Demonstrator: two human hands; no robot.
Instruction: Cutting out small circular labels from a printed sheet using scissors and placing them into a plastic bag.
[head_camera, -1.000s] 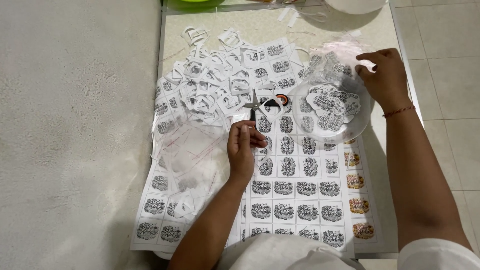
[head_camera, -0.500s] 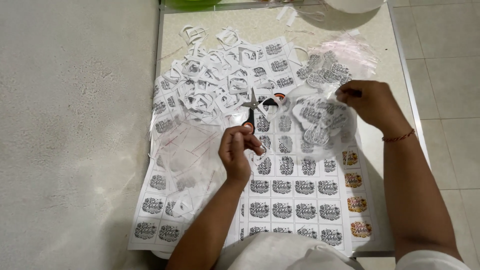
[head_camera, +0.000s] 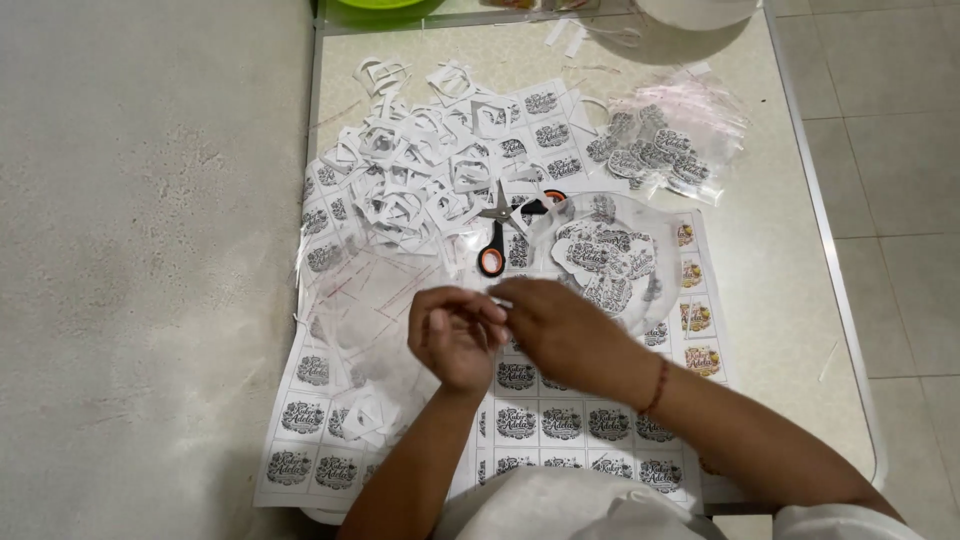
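Two hands met over a printed label sheet, fingertips together on something too small to make out.

The left hand was curled, its fingers bent inward toward the right hand, which reached across from the right with fingers pinched against the left's fingertips; whether anything was held between them could not be told. Both hovered above the sheet of printed labels, which lay directly under and nearer the person than the hands. Just beyond the fingertips lay the scissors with black and orange handles, untouched. Beyond the right hand sat a clear round plate holding cut-out labels. Beyond the left hand spread a heap of paper offcuts. Farther past the right hand lay a clear plastic bag of cut labels.
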